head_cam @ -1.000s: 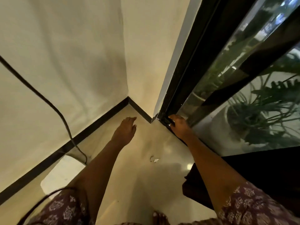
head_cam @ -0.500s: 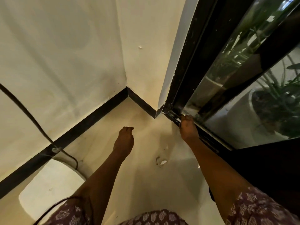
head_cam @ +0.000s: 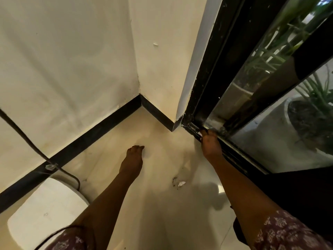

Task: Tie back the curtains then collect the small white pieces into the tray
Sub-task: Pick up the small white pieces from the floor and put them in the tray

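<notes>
Your right hand (head_cam: 210, 144) curls its fingers at the black door track (head_cam: 232, 156), centre right; whether they pinch anything you cannot tell. Your left hand (head_cam: 134, 157), mid-frame, hangs loosely curled, holding nothing. A small white piece (head_cam: 181, 183) lies on the floor (head_cam: 162, 213) between your arms.

Two bare forearms, no watch-like items visible. Left sleeve (head_cam: 70, 239): short, maroon-purple fabric, pale floral block print. Right sleeve (head_cam: 286, 233): same maroon cloth, same whitish flower motifs, hem ending near elbow. Left hand (head_cam: 134, 156) and right hand (head_cam: 210, 144) ungloved.
</notes>
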